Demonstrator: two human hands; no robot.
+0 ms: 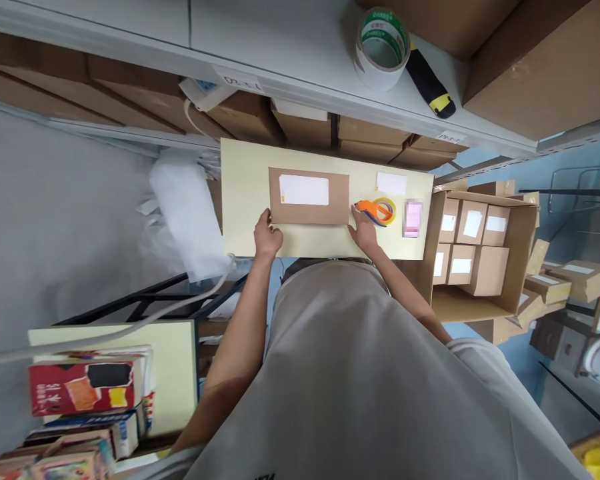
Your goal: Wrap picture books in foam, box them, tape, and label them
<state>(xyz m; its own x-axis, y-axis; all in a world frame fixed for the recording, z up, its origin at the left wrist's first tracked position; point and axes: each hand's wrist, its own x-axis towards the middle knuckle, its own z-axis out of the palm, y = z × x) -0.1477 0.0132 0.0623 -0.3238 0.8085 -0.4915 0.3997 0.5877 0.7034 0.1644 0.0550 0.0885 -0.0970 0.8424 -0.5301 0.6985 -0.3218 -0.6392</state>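
A brown cardboard box [309, 215] with a white label [305, 190] on top lies on the pale yellow tabletop [245, 200] in front of me. My left hand [267, 236] is at its near left corner, fingers curled against the side and thumb apart. At the right edge, my right hand [364, 233] grips the box's other side, with its fingertips partly hidden. Just beyond that hand sits an orange tape dispenser [368, 209] with a roll of yellowish tape. A white slip [391, 183] and a blurred pink phone-like object [413, 219] lie farther right.
To the right stands a large open carton [523, 253] holding several labelled boxes. Above the table's far side, a grey shelf [290, 47] carries a tape roll [381, 50] and a utility knife [429, 83]. White plastic wrap [183, 207] hangs at left; books [83, 387] are stacked lower left.
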